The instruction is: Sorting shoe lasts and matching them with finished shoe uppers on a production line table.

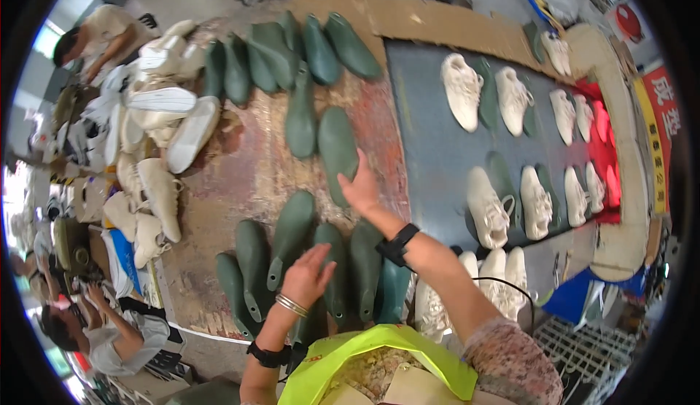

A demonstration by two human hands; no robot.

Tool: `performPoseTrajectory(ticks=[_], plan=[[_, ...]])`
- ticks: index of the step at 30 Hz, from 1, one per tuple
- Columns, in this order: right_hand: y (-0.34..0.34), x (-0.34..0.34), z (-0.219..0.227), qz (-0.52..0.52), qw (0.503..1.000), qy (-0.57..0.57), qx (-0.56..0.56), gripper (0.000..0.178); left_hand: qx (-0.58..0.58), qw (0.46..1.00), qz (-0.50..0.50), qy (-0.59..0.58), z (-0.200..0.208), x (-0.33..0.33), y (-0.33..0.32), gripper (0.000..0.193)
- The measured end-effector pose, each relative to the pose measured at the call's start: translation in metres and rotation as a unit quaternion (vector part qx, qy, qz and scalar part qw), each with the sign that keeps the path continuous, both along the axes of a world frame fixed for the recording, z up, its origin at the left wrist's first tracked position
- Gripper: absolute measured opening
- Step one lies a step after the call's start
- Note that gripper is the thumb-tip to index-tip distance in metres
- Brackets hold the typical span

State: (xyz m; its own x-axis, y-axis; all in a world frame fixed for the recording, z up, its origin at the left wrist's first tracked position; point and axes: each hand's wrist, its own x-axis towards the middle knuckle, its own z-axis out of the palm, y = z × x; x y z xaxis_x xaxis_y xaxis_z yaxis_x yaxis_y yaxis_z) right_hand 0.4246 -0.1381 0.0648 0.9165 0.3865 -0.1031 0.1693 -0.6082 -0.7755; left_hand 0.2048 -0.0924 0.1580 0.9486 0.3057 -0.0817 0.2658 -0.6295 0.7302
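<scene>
Several dark green shoe lasts lie on the worn wooden tabletop (226,164). My right hand (360,185) grips the edge of one green shoe last (337,146), thumb over its near end and fingers along its right side. Beside it on the left lies another last (300,117). My left hand (308,275) hovers over the near group, fingers stretched out, holding nothing that I can see. Closest to it are a tilted last (293,223) and an upright-lying one (332,259). A further row of lasts (273,55) stands at the far side.
White sneakers (488,212) and green lasts sit on a dark conveyor belt (430,150) leading right into a red-lit opening (604,153). A pile of white shoes (157,106) covers the left. Cardboard (437,29) edges the far side. Other people (109,40) sit at the left.
</scene>
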Motion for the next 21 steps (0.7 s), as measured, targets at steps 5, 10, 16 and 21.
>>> performPoseTrajectory(ticks=[5, 10, 16, 21], plan=[[-0.119, 0.043, 0.005, -0.041, 0.949, 0.206, 0.233, 0.063, -0.033, 0.999, 0.007, 0.04, -0.007, -0.004, 0.024, 0.034], [-0.23, 0.043, -0.012, -0.047, 0.998, -0.033, -0.02, 0.06, -0.054, 0.997, 0.007, 0.047, -0.017, -0.002, 0.013, 0.034], [-0.272, 0.076, -0.005, 0.206, 0.956, 0.203, -0.054, 0.06, -0.049, 0.998, -0.028, 0.02, -0.013, 0.022, -0.006, 0.034], [-0.067, 0.217, 0.038, 0.301, 0.935, -0.041, -0.182, 0.05, -0.031, 0.995, 0.041, 0.081, -0.024, 0.004, 0.008, 0.034]])
